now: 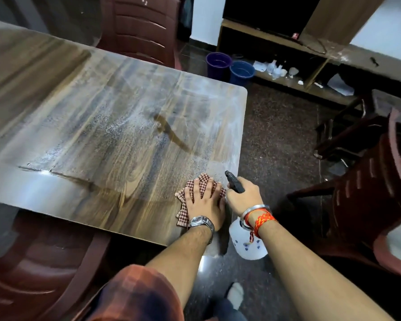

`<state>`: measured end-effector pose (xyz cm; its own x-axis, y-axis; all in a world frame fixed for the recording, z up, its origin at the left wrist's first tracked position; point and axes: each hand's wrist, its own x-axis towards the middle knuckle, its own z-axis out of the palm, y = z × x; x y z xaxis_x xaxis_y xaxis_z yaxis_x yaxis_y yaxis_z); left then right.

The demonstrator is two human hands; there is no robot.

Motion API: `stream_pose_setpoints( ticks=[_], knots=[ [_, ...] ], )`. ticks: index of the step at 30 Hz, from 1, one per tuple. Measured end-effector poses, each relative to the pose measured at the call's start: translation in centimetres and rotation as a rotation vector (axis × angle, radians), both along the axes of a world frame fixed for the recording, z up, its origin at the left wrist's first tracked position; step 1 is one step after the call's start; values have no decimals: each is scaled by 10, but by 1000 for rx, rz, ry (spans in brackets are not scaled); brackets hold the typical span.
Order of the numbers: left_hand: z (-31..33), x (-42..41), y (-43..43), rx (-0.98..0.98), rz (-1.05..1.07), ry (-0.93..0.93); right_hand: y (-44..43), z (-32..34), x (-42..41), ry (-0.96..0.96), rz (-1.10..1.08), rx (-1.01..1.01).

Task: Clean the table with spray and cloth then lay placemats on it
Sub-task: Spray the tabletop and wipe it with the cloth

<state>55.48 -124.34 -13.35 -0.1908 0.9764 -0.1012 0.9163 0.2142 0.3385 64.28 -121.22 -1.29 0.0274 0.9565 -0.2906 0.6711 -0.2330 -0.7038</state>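
2 hands work at the lower-right corner of the wooden table [83, 117], its top misted with droplets. My left hand [204, 200] lies flat, fingers spread, pressing the red-checked cloth [203, 179] onto the wood at lower centre of the frame. Just right of it, my right hand [244, 195] is closed around the black trigger head of the white spray bottle [248, 245], held beside the table edge, nozzle aimed up-frame over the tabletop.
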Motion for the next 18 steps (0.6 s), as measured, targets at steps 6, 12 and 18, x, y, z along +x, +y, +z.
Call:
stream_pose_setpoints(
  ticks=[6, 12, 18],
  knots=[
    [5, 0, 46, -122, 233, 55, 56, -6, 12, -7, 229, -51],
    [12, 10, 48, -130, 448, 56, 102, -2, 33, -24, 535, -90],
    [18, 8, 45, -159, 840, -24, 124, 11, 9, 32, 737, -110]
  ],
)
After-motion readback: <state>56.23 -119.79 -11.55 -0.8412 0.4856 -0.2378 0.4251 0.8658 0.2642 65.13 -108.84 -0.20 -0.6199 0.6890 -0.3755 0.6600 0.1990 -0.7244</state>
